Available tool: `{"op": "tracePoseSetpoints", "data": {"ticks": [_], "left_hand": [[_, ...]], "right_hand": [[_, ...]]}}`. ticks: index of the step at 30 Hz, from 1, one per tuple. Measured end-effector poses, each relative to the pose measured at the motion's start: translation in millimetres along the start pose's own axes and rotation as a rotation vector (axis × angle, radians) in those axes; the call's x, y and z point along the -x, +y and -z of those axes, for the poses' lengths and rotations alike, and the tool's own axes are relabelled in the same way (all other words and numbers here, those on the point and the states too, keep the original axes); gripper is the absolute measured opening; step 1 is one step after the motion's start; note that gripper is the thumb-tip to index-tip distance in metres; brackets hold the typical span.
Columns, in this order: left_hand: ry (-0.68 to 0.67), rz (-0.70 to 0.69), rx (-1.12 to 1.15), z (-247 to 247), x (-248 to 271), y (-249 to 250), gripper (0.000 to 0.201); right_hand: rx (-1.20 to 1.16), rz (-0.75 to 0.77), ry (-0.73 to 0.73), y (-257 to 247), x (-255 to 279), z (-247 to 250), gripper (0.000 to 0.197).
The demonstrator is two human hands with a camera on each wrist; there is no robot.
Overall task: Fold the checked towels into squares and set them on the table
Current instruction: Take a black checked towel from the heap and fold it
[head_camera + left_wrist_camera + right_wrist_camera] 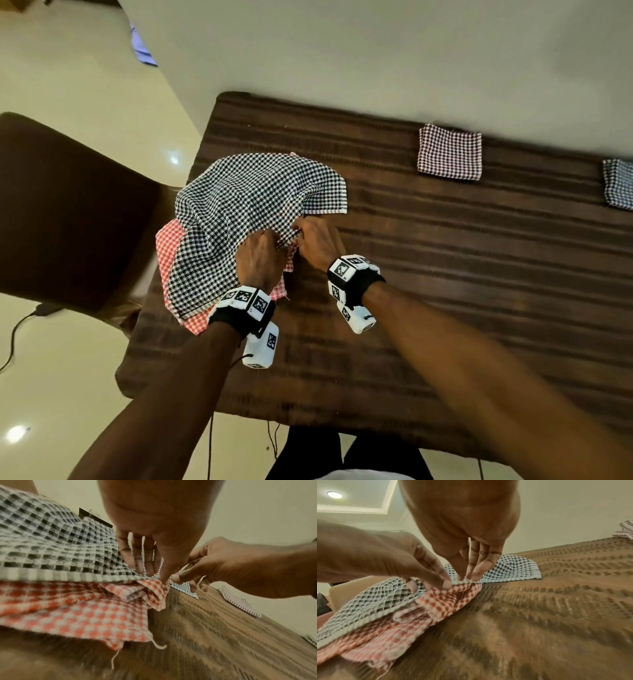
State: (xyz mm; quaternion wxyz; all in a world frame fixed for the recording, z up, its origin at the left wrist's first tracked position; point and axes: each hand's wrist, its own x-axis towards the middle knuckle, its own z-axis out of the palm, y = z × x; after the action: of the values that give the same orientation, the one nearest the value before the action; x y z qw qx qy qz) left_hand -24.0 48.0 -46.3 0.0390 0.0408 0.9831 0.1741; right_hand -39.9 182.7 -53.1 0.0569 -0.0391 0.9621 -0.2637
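Black towel [246, 205] on red towel [168, 246], left end of table [445, 274] | left hand [262, 257] pinches black towel edge | right hand [318, 243] pinches same edge | folded towel [449, 152] far right of black towel

A home room: cloth-covered table [445, 308], dark chair [68, 212], glossy tiled floor [85, 85], recessed ceiling light [334, 494].

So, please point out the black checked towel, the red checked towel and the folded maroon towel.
black checked towel [246, 192]: head view, its raised middle.
red checked towel [168, 241]: head view, exposed left edge.
folded maroon towel [449, 151]: head view, its centre.
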Motion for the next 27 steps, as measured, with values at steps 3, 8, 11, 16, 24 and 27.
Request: {"op": "tracePoseSetpoints", "data": {"ticks": [3, 8, 11, 16, 24, 27], "left_hand": [[-0.070, -0.109, -0.049, -1.8, 1.6, -8.8, 0.021], [-0.071, -0.153, -0.081, -8.9, 0.6, -14.3, 0.023], [-0.059, -0.105, -0.017, -9.0, 0.4, -16.2, 0.023], [-0.063, -0.152, -0.100, -5.4, 10.0, -17.7, 0.010], [-0.061, -0.160, -0.158, -3.2, 15.6, -20.6, 0.010], [0.090, -0.190, 0.026, 6.5, 17.5, -13.8, 0.010]], "right_hand": [[0.004, 0.007, -0.029, -3.1, 1.4, -1.2, 0.031], [-0.004, 0.012, -0.049, 0.4, 5.2, 1.1, 0.026], [-0.017, 0.019, -0.075, 0.0, 6.7, -0.1, 0.025], [-0.014, -0.006, -0.102, -1.4, 4.3, -3.1, 0.029], [0.053, 0.087, -0.068, -2.5, 3.3, -11.1, 0.026], [0.095, 0.142, 0.060, -12.5, 1.8, -9.2, 0.015]]}}
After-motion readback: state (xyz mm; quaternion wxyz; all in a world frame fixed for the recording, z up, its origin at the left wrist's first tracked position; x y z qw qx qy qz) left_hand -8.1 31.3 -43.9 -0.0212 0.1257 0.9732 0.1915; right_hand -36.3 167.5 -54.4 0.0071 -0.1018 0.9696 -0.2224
